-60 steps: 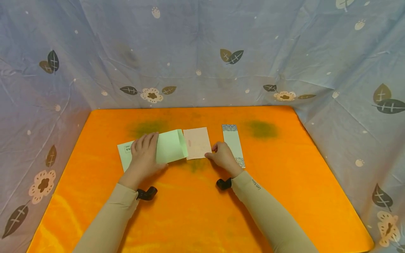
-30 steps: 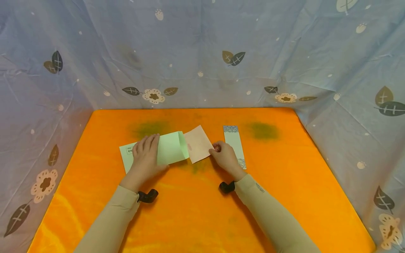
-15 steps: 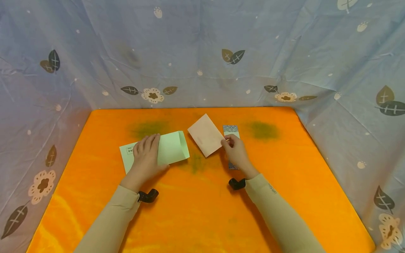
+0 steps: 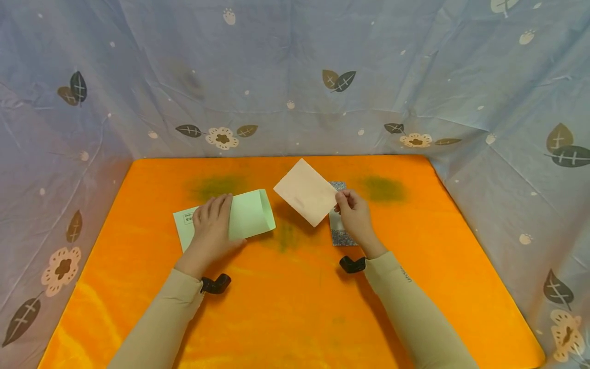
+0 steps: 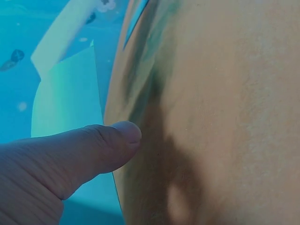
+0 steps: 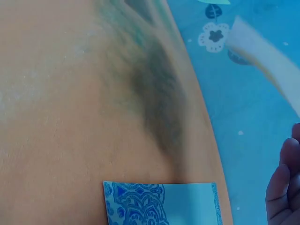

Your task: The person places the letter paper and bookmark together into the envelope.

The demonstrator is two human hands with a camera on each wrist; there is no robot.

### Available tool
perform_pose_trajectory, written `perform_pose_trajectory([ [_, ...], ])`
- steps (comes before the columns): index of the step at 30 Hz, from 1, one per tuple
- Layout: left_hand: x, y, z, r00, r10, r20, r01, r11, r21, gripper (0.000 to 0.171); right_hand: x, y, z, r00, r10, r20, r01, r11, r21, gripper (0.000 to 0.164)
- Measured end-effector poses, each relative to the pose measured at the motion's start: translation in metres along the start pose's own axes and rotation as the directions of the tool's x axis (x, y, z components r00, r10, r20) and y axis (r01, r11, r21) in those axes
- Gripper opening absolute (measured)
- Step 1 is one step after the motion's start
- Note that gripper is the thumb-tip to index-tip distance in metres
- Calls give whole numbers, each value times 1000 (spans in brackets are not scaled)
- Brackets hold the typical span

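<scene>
Your right hand [image 4: 358, 218] pinches the right-hand corner of a pale pink card [image 4: 304, 192] between thumb and fingers, and the card hangs raised and turned cornerwise above the table, a soft shadow beneath it. Your left hand [image 4: 209, 228] lies across a pale green envelope [image 4: 251, 212], its four fingers near one another and fairly straight, the thumb set apart along the edge closer to you; how hard you press, I cannot tell. The envelope's mouth gapes to the right, facing the card but well apart from it, and boxed print shows at its far left end, partly covered by your hand. Beyond your right fingers a pale bookmark-like strip [image 4: 342, 238] with blue lace-patterned ends lies on the table, partly hidden by that hand and the card. A black wrist device sits beside each beige sleeve cuff, and small dark lettering runs along your right sleeve. Under it all is the orange table cover [image 4: 286, 307], blotched dark green in places, with a blue-grey curtain [image 4: 286, 61] of leaves and flowers behind and on both sides
</scene>
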State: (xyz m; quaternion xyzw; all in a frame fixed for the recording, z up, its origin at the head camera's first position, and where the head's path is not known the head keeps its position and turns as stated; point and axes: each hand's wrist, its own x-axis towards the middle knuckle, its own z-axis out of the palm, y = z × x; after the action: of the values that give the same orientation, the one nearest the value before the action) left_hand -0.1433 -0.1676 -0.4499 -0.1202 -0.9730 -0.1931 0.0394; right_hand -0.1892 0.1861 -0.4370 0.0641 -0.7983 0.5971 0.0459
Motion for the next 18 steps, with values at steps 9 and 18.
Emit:
perform_pose_trajectory([
  [9, -1, 0, 2, 999, 24, -22, -23, 1000, 19, 122, -8, -20, 1, 996, -80, 29, 81, 996, -33, 24],
  [18, -1, 2, 1, 999, 26, -20, -25, 999, 23, 121, -12, -18, 5, 994, -53, 97, 63, 992, -108, 24],
])
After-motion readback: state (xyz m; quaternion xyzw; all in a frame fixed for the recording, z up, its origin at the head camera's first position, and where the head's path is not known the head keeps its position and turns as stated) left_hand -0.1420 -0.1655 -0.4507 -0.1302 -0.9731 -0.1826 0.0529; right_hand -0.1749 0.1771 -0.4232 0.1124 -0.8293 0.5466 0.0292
